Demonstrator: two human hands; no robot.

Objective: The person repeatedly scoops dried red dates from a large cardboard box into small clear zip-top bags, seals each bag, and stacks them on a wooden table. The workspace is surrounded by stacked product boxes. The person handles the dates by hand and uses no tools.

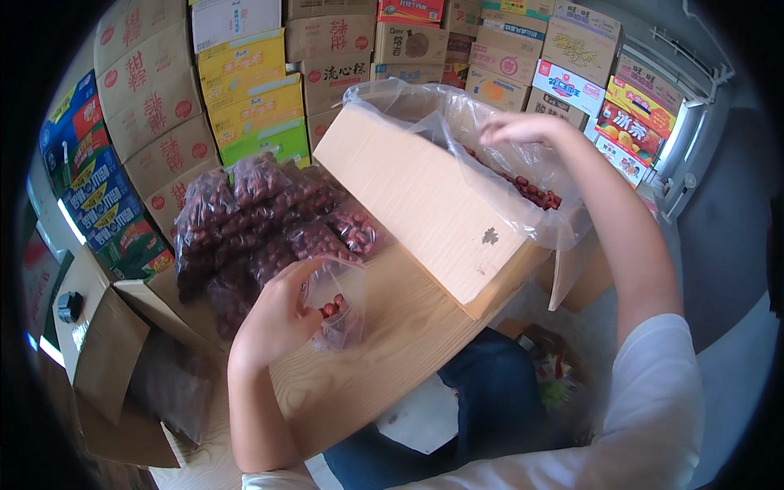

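My left hand (275,315) grips a clear zip bag (352,324) by its side, above the wooden table. A few red dates (332,306) lie inside this bag. Over the far side of a large carton (422,190), my right hand (520,128) hangs in the air with its fingers loosely bent; nothing shows in it. A clear plastic liner (392,92) covers the carton's rim, and more red dates (533,191) show inside. One carton flap hides part of the contents. Filled bags of red dates (263,208) are piled beyond my left hand.
The wooden table (380,361) ends in front of my lap. At left stands an open cardboard box (104,367) holding dark plastic packaging (171,380). Stacked printed cartons (337,43) line the back. A litter-filled container (557,367) sits below the table at right.
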